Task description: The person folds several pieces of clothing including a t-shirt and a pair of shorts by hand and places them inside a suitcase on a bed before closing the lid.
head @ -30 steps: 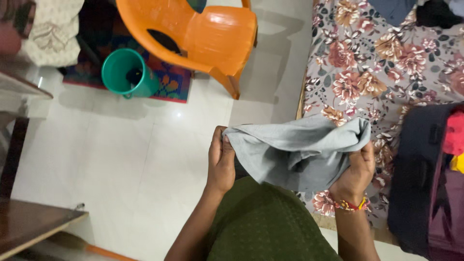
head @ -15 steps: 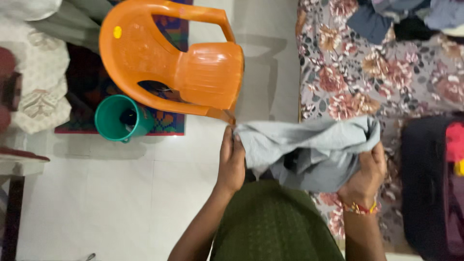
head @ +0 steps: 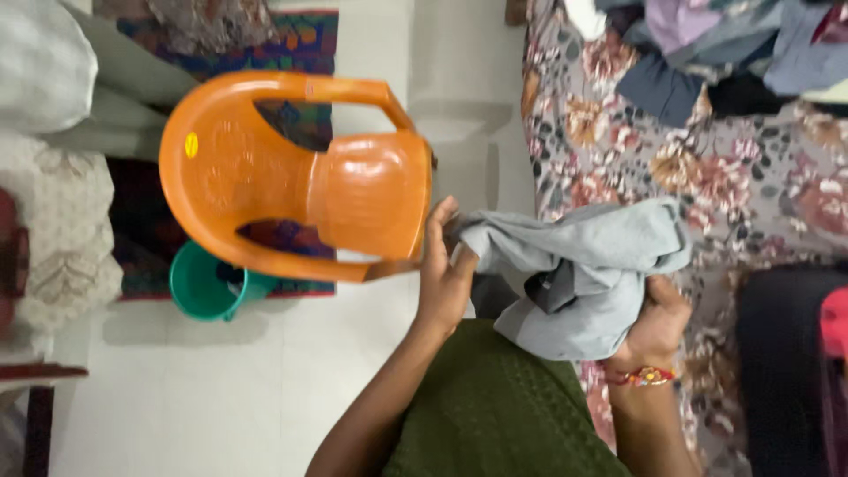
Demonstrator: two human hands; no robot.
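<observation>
A grey garment [head: 583, 265] hangs bunched between my two hands, in front of my green top. My left hand [head: 442, 269] holds its left end with the fingers stretched upward along the cloth. My right hand [head: 655, 329], with a red bead bracelet at the wrist, grips the garment's lower right part from underneath. The cloth sags in folds between the hands, with a darker inner patch showing at the middle.
An orange plastic chair [head: 291, 190] stands on the white tiled floor just left of my left hand, a green bucket [head: 208, 287] behind it on a patterned rug. A floral bedsheet [head: 707, 168] lies to the right with a clothes pile [head: 733, 44] and a dark bag [head: 786, 371].
The view has tilted so the chair and bucket slid down and closer. My left hand's fingers have straightened upward, and my right hand has dropped lower under the bunched garment.
</observation>
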